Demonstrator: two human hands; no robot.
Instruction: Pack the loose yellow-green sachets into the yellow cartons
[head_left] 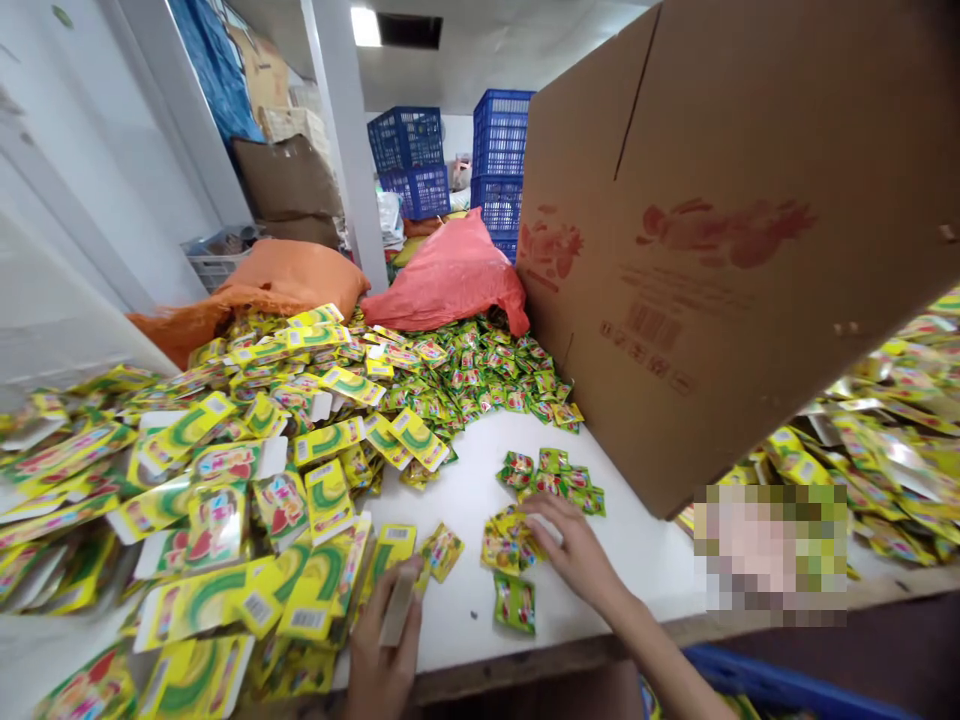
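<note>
My left hand (386, 640) is at the table's front edge, its fingers wrapped round a small box (397, 604) standing on end. My right hand (570, 550) reaches over a cluster of yellow sachets (504, 540), with fingertips on them; whether it grips one is unclear. Below them lies a single green sachet (514, 603). Several more green sachets (553, 461) sit just beyond my right hand. One yellow sachet (443, 551) rests between my hands. Flat yellow-green boxes (217, 520) are heaped on the left, beside my left hand.
A large cardboard carton (705, 230) stands at the right. Green sachets (487, 370) are piled behind, below a red sack (457, 275) and an orange sack (292, 275). More packets (885, 450) lie right of the carton. A blue crate (757, 680) sits below the table edge.
</note>
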